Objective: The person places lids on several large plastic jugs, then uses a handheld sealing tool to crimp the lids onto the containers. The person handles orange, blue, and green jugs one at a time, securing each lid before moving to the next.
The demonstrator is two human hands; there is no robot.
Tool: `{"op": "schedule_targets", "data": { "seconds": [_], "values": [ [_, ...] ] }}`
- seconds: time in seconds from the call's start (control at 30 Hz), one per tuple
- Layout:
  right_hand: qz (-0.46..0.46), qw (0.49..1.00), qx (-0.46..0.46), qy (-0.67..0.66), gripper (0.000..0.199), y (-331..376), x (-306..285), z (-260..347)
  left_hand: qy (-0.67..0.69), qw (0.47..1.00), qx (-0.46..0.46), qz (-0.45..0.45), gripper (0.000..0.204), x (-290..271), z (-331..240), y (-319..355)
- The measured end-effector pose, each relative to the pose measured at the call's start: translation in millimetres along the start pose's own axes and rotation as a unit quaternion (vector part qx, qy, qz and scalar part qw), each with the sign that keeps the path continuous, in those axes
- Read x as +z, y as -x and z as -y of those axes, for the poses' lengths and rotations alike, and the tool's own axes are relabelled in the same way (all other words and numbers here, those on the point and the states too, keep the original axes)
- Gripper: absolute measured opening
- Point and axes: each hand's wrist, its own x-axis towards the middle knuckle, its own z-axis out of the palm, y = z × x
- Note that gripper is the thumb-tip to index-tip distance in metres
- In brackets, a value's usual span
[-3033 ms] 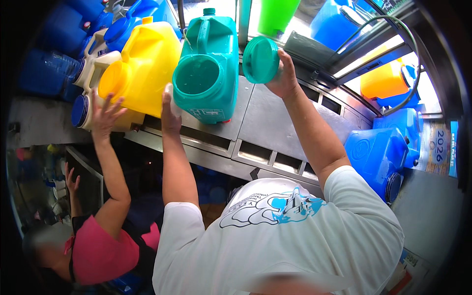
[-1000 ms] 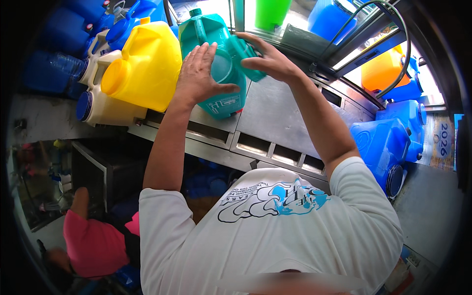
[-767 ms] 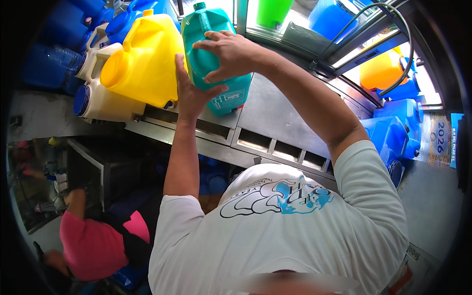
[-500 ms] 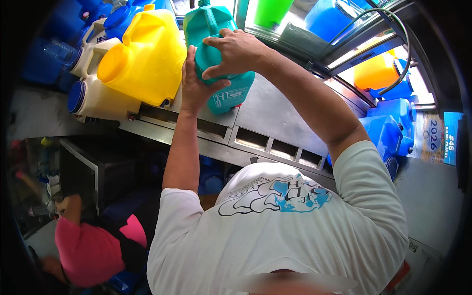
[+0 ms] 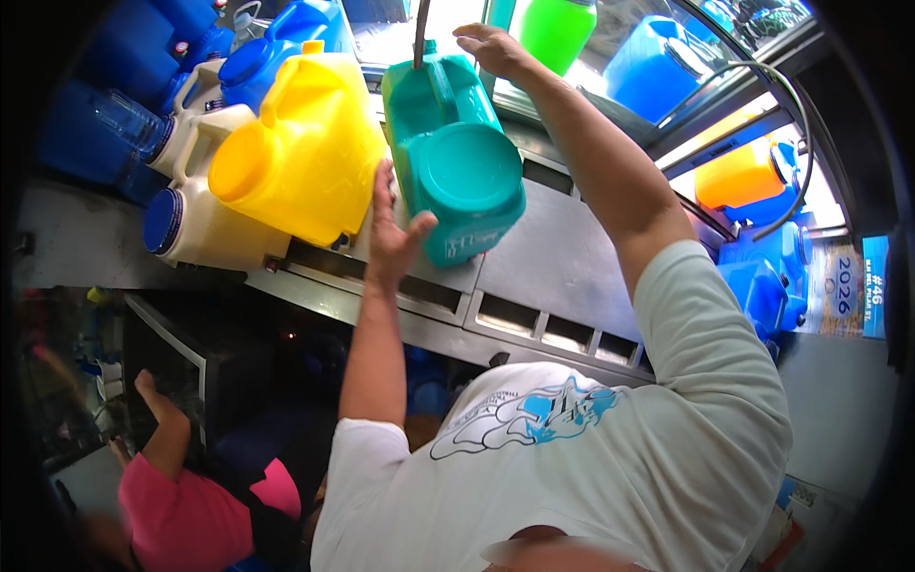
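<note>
Long grey metal counter [image 5: 562, 257] with a row of rectangular slots along its front edge, running across the middle of the view. On its left part, a large yellow plastic jug [image 5: 305, 153] lying tilted, round face toward the camera; just beside and below, a cream plastic jug with a blue screw cap [image 5: 191, 219]; behind, several blue plastic jugs [image 5: 286, 38]. Standing upright on the counter near the middle, a teal plastic water jug with a round teal lid on its face [image 5: 457, 162], a thin metal spout [image 5: 419, 33] coming down at its top. Far right, an orange plastic container [image 5: 739, 176] and more blue plastic containers [image 5: 767, 276]; up at the top, a bright green plastic bottle [image 5: 562, 29].

Left hand [image 5: 391, 234] pressed flat against the lower left side of the teal jug, fingers spread wide, thumb up against the jug's front, steadying rather than clasping. Right hand [image 5: 491, 48] raised above the jug's top, close to the spout, fingers loosely curled; whether touching anything, cannot tell.

Lower left, another person in a pink top [image 5: 181, 505], one arm raised.
</note>
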Motion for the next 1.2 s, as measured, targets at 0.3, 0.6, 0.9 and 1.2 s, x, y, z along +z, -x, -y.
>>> {"op": "schedule_targets", "data": {
  "seconds": [0.3,0.6,0.9,1.2],
  "values": [
    [0.154,0.985,0.032,-0.066,0.059,-84,53,-26,0.322,0.897,-0.267,-0.144,0.093,43,119,39],
    [0.158,0.983,0.026,-0.093,0.052,-42,21,-31,0.288,0.886,-0.329,-0.151,0.074,104,81,56],
    [0.02,0.995,0.079,-0.057,0.047,110,-88,-79,0.267,0.899,-0.337,0.081,0.096,179,48,120],
    [-0.196,0.963,0.185,-0.03,0.048,257,-216,-136,0.285,0.835,-0.43,0.192,0.101,255,55,123]
  ]
}}
